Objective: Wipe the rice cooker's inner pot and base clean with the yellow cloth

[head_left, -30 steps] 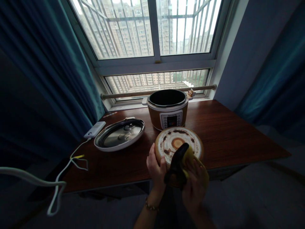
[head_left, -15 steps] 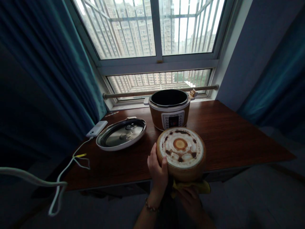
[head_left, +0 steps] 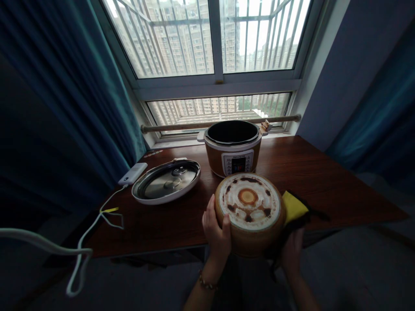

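Note:
My left hand (head_left: 218,231) grips the left side of a brown inner pot (head_left: 249,197), its thumb and fingers pressed on the wall. The pot is tipped so its stained, whitish underside faces up towards me. At the pot's right side, my right hand (head_left: 292,250) holds a yellow and dark cloth (head_left: 294,208) against the wall; its fingers are dim and partly behind the cloth. Just beyond the pot stands the electric cooker body (head_left: 232,157), with a dark hollow inside and a control panel in front.
The cooker's lid (head_left: 168,183) lies upside down on the wooden table (head_left: 308,172), left of the cooker. A white power strip (head_left: 132,173) with a white cable (head_left: 84,235) is at the table's left edge. Behind are a barred window and blue curtains (head_left: 74,86).
My right hand has moved with the cloth from below the pot's near side up around to its right side. The left hand keeps its grip on the pot.

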`<action>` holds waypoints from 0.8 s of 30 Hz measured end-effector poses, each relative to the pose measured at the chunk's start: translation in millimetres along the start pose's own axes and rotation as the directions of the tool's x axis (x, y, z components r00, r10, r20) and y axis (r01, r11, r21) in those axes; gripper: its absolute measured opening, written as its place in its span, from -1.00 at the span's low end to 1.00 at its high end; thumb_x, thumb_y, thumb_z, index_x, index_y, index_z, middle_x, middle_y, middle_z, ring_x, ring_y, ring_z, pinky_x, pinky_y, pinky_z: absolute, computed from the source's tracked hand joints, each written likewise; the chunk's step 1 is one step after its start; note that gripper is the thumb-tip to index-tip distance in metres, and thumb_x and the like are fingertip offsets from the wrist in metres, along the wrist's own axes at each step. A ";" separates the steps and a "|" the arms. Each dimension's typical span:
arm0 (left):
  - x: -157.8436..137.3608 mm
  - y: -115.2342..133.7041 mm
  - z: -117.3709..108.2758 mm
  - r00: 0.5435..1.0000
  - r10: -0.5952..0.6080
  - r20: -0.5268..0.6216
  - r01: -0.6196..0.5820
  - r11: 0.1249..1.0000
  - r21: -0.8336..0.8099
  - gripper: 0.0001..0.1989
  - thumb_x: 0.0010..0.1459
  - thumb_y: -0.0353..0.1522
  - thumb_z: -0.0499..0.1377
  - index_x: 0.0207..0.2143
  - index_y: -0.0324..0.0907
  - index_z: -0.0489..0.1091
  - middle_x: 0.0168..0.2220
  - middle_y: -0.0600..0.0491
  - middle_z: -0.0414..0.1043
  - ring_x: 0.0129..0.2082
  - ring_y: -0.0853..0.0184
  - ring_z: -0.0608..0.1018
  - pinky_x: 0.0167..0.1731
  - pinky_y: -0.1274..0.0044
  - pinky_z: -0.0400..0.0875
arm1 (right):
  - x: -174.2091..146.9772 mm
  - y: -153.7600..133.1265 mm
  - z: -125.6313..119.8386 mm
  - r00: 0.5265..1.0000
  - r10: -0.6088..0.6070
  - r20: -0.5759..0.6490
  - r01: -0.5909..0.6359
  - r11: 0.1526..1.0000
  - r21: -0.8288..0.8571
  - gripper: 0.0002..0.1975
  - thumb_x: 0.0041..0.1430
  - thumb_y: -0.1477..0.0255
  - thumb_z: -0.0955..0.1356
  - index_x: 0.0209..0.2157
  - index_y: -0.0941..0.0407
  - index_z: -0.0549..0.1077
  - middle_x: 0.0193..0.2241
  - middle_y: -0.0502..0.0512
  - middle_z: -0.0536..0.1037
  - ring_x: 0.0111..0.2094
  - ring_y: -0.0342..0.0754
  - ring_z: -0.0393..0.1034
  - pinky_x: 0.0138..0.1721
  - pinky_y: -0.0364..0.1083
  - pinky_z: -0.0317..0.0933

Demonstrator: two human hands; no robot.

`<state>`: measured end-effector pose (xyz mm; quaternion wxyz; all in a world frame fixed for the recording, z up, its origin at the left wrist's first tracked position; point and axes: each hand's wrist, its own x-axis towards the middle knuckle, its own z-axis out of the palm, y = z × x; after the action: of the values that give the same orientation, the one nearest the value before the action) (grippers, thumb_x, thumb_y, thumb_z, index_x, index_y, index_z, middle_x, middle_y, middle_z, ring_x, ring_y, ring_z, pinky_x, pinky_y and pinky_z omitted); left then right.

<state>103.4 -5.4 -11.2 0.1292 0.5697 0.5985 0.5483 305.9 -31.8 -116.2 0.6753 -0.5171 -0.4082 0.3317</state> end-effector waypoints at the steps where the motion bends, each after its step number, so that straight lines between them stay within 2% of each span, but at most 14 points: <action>1: 0.0 0.0 0.2 1.000 0.000 -0.003 0.000 1.000 -0.001 -0.45 0.16 -0.17 -0.02 0.18 -0.15 0.09 0.15 -0.09 0.22 0.09 0.13 0.31 0.08 0.27 0.15 | 10.3 -3.9 0.0 0.995 0.070 -0.064 -0.067 0.997 0.045 -0.55 0.17 0.14 0.19 0.06 -0.04 0.31 -0.06 -0.03 0.48 0.03 -0.02 0.30 0.00 -0.02 0.24; 3: -0.1 -0.2 0.7 1.000 0.001 -0.008 -0.001 1.000 -0.004 -0.45 0.16 -0.17 -0.02 0.18 -0.15 0.10 0.15 -0.09 0.22 0.09 0.13 0.31 0.08 0.27 0.15 | 28.5 -10.1 1.2 0.964 0.219 -0.149 -0.198 0.970 0.140 -0.54 0.11 0.14 0.25 0.03 -0.02 0.35 -0.11 -0.05 0.51 -0.06 -0.02 0.38 -0.09 -0.06 0.30; 6: -0.3 -0.7 1.4 1.000 -0.002 -0.011 0.002 1.000 -0.016 -0.46 0.17 -0.18 -0.01 0.18 -0.15 0.10 0.16 -0.09 0.21 0.10 0.14 0.31 0.09 0.27 0.15 | 49.4 -17.1 5.4 0.910 0.397 -0.116 -0.357 0.896 0.262 -0.60 0.06 0.16 0.29 -0.09 0.02 0.42 -0.25 -0.07 0.58 -0.21 -0.03 0.46 -0.18 -0.08 0.34; 10: 0.0 -0.8 1.6 1.000 0.002 -0.012 -0.002 1.000 -0.022 -0.46 0.17 -0.18 -0.01 0.18 -0.14 0.10 0.16 -0.09 0.21 0.11 0.14 0.31 0.09 0.27 0.14 | 74.4 -28.4 15.0 0.829 0.552 0.089 -0.546 0.765 0.340 -0.63 0.08 0.14 0.24 -0.19 0.05 0.46 -0.32 0.00 0.60 -0.25 0.03 0.49 -0.19 0.02 0.36; 13: 0.2 -0.5 1.8 1.000 0.004 -0.008 -0.004 1.000 -0.022 -0.45 0.17 -0.17 -0.02 0.18 -0.14 0.09 0.16 -0.10 0.21 0.11 0.14 0.30 0.09 0.27 0.14 | 90.6 -36.2 23.6 0.785 0.571 0.238 -0.619 0.729 0.292 -0.63 0.08 0.13 0.24 -0.23 0.07 0.47 -0.33 0.06 0.60 -0.21 0.09 0.48 -0.16 0.07 0.36; 16: 0.1 -0.6 2.1 1.000 0.004 -0.016 -0.004 1.000 -0.020 -0.45 0.17 -0.17 -0.02 0.18 -0.15 0.09 0.16 -0.10 0.21 0.10 0.13 0.31 0.09 0.26 0.14 | 100.1 -39.1 29.4 0.814 0.512 0.276 -0.576 0.771 0.270 -0.61 0.07 0.11 0.25 -0.24 0.07 0.48 -0.36 0.08 0.60 -0.18 0.10 0.47 -0.13 0.07 0.35; 20: -0.5 -1.1 2.3 1.000 0.000 -0.022 0.000 1.000 -0.009 -0.45 0.17 -0.16 -0.03 0.18 -0.15 0.09 0.16 -0.10 0.21 0.10 0.13 0.31 0.08 0.26 0.15 | 106.7 -43.2 30.1 0.864 0.432 0.257 -0.490 0.839 0.236 -0.63 0.03 0.12 0.30 -0.26 0.10 0.49 -0.37 0.11 0.60 -0.19 0.13 0.46 -0.13 0.07 0.35; 24: -0.6 -1.2 3.0 1.000 0.007 -0.023 -0.007 1.000 -0.010 -0.46 0.17 -0.16 -0.03 0.17 -0.15 0.10 0.16 -0.10 0.21 0.10 0.13 0.31 0.08 0.27 0.15 | 109.8 -64.7 30.0 0.887 0.395 0.240 -0.448 0.863 0.234 -0.64 0.00 0.17 0.35 -0.26 0.14 0.50 -0.34 0.12 0.59 -0.20 0.14 0.46 -0.14 0.08 0.34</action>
<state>105.2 -4.1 -13.6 0.1231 0.5647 0.5953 0.5582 329.8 60.7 -26.7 0.6123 -0.4589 -0.2938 0.5728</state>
